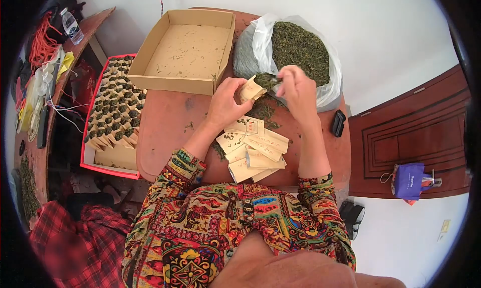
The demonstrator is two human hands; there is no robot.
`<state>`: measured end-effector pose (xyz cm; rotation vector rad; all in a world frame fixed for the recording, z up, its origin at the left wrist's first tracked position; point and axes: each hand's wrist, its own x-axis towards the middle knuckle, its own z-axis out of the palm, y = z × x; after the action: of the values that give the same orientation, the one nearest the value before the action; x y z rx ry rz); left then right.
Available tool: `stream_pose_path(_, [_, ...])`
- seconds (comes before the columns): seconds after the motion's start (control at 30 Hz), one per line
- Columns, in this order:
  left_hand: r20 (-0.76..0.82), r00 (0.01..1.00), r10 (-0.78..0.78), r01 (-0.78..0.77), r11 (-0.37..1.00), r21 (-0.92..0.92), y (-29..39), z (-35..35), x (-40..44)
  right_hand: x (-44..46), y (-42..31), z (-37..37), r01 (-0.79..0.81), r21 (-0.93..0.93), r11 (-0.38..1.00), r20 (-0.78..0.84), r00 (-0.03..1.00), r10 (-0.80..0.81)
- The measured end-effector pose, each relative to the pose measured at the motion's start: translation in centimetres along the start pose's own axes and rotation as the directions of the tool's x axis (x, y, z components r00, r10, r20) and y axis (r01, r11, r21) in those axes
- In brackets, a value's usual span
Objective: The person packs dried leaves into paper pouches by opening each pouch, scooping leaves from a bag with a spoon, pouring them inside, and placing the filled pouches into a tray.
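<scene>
My left hand (226, 100) grips a small kraft-paper packet (250, 90), its mouth tipped up toward the right. In my right hand (297, 90) is a spoon (275, 82), partly hidden by the fingers, heaped with dark green dried leaves (263, 80) right at the packet's opening. Several flat paper packets (258, 153) lie in a loose pile on the table below my hands, with leaf crumbs among them. Behind my right hand stands a white plastic bag (325, 95), open and full of the same dried leaves (300, 47).
A shallow cardboard box (185, 47) with leaf scraps sits at the table's back left. Left of the table, a red-rimmed box (107, 170) holds rows of filled packets (115, 102). A small black object (337, 123) lies near the right edge of the reddish table (165, 137).
</scene>
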<state>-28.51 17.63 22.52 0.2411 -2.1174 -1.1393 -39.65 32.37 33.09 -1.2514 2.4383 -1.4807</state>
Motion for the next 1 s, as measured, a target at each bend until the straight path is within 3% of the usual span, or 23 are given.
stream_pose_path(0.1, [0.016, 1.000, -0.007, 0.007, 1.000, 0.002, 0.1, 0.0, -0.1, -0.5, -0.3, 0.5, 0.324, -0.262, 0.909, 0.198, 0.940, -0.279])
stream_pose_path(0.23, [0.014, 1.000, 0.013, -0.013, 1.000, 0.004, -0.1, 0.0, -0.1, -1.0, -0.8, -0.3, 0.353, -0.208, 0.912, 0.162, 0.932, -0.323])
stream_pose_path(0.33, [0.027, 1.000, -0.008, 0.007, 1.000, 0.008, 0.0, 0.0, -0.1, -0.9, -0.2, -2.1, 0.091, -0.069, 0.994, -0.083, 0.992, -0.096])
stream_pose_path(0.43, [0.013, 1.000, 0.019, -0.019, 1.000, 0.003, -0.3, 0.2, -0.1, -0.2, 1.7, -4.3, -0.042, -0.088, 0.995, -0.303, 0.953, 0.013])
stream_pose_path(0.63, [0.042, 0.999, 0.004, -0.004, 1.000, -0.010, -0.2, 0.2, -0.1, 0.8, 10.4, -4.0, -0.230, -0.297, 0.927, -0.238, 0.958, 0.161])
stream_pose_path(0.67, [0.037, 0.999, 0.015, -0.015, 1.000, 0.001, -0.2, 0.3, -0.1, 1.0, 12.7, -2.9, -0.215, -0.209, 0.954, -0.233, 0.958, 0.165])
stream_pose_path(0.77, [0.042, 0.999, 0.029, -0.029, 0.999, 0.014, -0.3, 0.4, -0.2, 1.2, 10.1, -0.6, -0.267, 0.098, 0.959, -0.186, 0.941, 0.281])
stream_pose_path(1.0, [0.066, 0.998, -0.001, 0.003, 0.999, -0.034, -0.5, 0.4, -0.1, 1.4, 11.0, -1.1, -0.309, 0.264, 0.914, -0.257, 0.891, 0.375])
